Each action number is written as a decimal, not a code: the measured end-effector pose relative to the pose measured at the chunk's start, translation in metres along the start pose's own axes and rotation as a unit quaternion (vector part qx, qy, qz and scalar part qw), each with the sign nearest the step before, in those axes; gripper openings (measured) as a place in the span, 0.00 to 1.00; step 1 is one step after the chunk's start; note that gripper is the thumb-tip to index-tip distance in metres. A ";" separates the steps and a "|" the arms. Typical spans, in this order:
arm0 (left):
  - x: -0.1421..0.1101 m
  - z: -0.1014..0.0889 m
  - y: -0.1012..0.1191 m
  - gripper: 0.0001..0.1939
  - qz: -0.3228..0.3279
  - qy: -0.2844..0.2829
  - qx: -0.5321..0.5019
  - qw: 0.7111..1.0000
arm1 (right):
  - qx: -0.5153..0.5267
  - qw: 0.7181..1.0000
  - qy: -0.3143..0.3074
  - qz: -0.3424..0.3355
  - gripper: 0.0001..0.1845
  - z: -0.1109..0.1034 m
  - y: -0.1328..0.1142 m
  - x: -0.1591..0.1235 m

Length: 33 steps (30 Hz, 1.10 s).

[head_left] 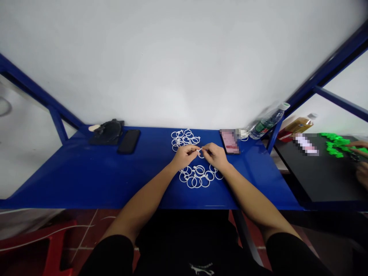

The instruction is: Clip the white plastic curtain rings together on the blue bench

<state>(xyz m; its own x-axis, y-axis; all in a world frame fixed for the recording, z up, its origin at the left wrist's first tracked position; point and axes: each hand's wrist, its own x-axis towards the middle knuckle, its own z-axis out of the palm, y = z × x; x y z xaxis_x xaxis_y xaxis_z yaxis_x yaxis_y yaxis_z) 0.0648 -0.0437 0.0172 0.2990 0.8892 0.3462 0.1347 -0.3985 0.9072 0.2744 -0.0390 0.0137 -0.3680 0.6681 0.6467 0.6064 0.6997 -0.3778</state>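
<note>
Between my two hands is one white plastic ring (201,155), its upper part pinched by the fingers of both. My left hand (185,156) grips it from the left, thumb and fingertips together. From the other side my right hand (215,155) pinches the same ring; the exact contact is partly hidden by the fingers. Behind the hands lies a cluster of white rings (184,141) with small knobs or loops on them. Nearer to me, a second group of white rings (198,177) is spread on the blue table, partly overlapping, some tucked under my wrists.
On the blue table (94,180) lie a black phone (129,141) and a black pouch (107,132) at left. A lit phone (230,142), a white cable (243,134) and a water bottle (269,122) are at right. Another person's hand (359,147) touches green pieces (335,145) on a black table.
</note>
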 end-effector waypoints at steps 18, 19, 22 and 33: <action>0.002 -0.008 -0.009 0.10 0.028 0.029 0.102 0.994 | 0.040 0.995 -0.083 0.027 0.10 0.002 -0.015 0.004; 0.002 -0.009 -0.009 0.10 0.033 0.026 0.114 0.993 | 0.043 0.995 -0.090 0.027 0.11 0.002 -0.015 0.004; 0.004 -0.009 -0.011 0.11 0.046 0.017 0.145 0.988 | 0.053 0.993 -0.109 0.011 0.13 0.002 -0.017 0.003; 0.010 -0.034 -0.004 0.12 0.088 0.083 0.253 0.960 | 0.016 0.999 -0.021 0.025 0.10 0.011 0.004 0.020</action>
<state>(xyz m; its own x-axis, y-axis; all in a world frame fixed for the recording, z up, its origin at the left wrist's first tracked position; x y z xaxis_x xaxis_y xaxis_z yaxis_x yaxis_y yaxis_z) 0.0356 -0.0252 0.0252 0.2092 0.8052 0.5548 0.5500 -0.5660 0.6141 0.2619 -0.0199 0.0183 -0.3680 0.7114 0.5988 0.6022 0.6730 -0.4295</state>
